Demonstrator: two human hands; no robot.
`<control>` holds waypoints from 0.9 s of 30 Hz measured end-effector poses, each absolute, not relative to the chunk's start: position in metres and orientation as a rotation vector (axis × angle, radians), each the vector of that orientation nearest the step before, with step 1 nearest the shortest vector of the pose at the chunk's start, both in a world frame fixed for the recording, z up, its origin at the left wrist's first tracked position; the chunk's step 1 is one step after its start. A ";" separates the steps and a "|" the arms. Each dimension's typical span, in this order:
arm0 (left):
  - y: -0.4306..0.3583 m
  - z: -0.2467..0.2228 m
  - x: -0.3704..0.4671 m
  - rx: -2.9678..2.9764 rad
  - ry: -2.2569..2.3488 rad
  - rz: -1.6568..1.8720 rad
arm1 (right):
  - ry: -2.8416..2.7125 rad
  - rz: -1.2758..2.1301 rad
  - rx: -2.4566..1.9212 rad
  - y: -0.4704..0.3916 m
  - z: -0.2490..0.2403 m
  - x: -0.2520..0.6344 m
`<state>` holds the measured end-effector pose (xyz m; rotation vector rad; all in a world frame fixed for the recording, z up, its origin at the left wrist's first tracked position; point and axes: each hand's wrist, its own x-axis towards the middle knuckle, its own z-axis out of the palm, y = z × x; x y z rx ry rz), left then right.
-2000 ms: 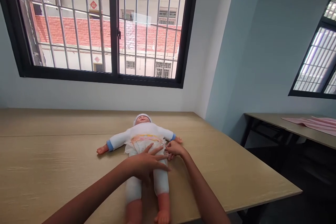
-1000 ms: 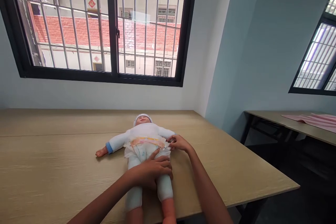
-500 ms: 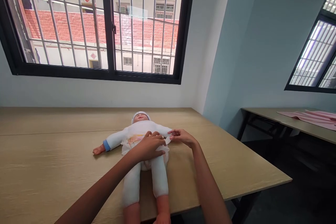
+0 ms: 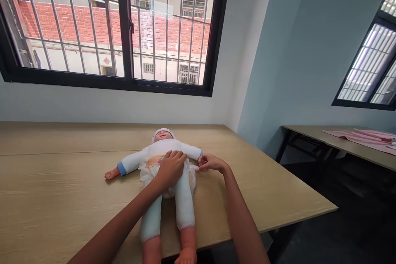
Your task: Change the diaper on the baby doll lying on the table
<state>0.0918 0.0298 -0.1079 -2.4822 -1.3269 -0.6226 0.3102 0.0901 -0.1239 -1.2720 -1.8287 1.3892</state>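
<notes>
A baby doll [image 4: 163, 147] in white clothes and a white cap lies on its back on the wooden table [image 4: 62, 181], head towards the window. A white diaper [image 4: 146, 167] with a coloured waistband wraps its hips. My left hand [image 4: 170, 168] rests flat on the diaper's front at the doll's belly. My right hand [image 4: 209, 162] pinches the diaper's side tab at the doll's hip, next to its blue-cuffed arm. The doll's bare feet reach the near table edge.
A large barred window [image 4: 123, 29] fills the wall behind the table. At the right stands a second table [image 4: 324, 140] with pink cloth [image 4: 361, 136] on it, and a dark gap of floor lies between the two tables.
My left hand slid up from the doll's thighs to its belly. My right hand stayed at the diaper's side, working its tab. The camera drifted slightly.
</notes>
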 end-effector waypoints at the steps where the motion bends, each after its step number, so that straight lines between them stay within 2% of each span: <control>1: 0.030 -0.109 0.092 -2.473 -1.336 -0.621 | -1.851 1.412 -1.296 0.090 -0.125 0.309; 4: 0.029 -0.109 0.092 -2.475 -1.352 -0.603 | -1.914 1.396 -1.324 0.091 -0.130 0.302; 8: 0.029 -0.109 0.091 -2.499 -1.350 -0.618 | -1.946 1.136 -1.191 0.096 -0.138 0.283; 16: 0.028 -0.110 0.091 -2.487 -1.328 -0.609 | -1.917 0.880 -1.076 0.103 -0.143 0.274; 18: 0.028 -0.110 0.092 -2.468 -1.328 -0.574 | -1.830 0.908 -1.117 0.103 -0.140 0.285; 23: 0.029 -0.111 0.092 -2.459 -1.330 -0.557 | -1.844 1.256 -1.360 0.098 -0.144 0.298; 27: 0.029 -0.113 0.092 -2.458 -1.324 -0.582 | -1.824 1.256 -1.362 0.099 -0.153 0.289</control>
